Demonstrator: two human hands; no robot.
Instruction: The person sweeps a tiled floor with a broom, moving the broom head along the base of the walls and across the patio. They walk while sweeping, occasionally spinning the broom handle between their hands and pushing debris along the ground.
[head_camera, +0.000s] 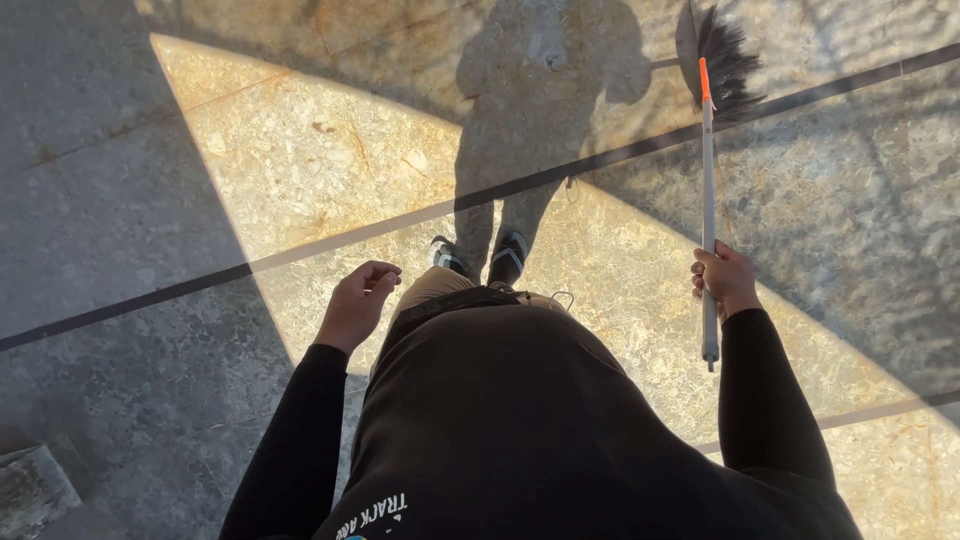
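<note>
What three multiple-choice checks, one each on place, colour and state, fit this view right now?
1. The dark broom bristles lie: A beside the shoes; B on the stone floor ahead on the right; C behind the person.
2. The band atop the long grey broom handle is: A orange; B blue; C green.
3. The left hand is: A gripping the handle; B loosely curled, empty; C flat on the floor.

B: bristles far ahead. A: orange band. B: only the right hand has a grip on the handle.

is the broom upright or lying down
Upright: the right hand grips the broom by its handle, bristles at the stone floor.
</note>
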